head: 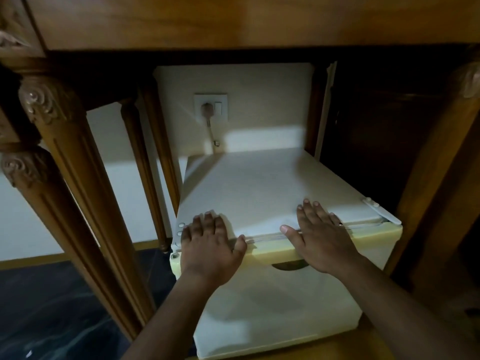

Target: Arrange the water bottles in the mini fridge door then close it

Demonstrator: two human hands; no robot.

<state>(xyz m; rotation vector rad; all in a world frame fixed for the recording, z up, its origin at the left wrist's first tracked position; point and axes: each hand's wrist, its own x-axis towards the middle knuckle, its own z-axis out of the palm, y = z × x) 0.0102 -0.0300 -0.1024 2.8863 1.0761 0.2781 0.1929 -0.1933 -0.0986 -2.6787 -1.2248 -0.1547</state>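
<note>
Both hands lie flat and open, palms down, holding nothing, on the front edge of the mini fridge top. The left hand covers the left front corner; the right hand rests nearer the hinge at the right front corner. The fridge door hangs directly below both palms, its face dropping away under the wrists, and it looks shut against the body, with only a thin seam showing between the thumbs. The door's long top edge runs left to right, from one hand to the other. A dark finger recess sits just under that edge, between the hands and closer to the right one, so the right hand seems better placed to pull it.

No water bottles are in view; I cannot tell whether they are inside.

The fridge stands in a wooden cabinet, carved legs to the left. Behind it, beyond the fingertips, a plug sits in a wall socket.
</note>
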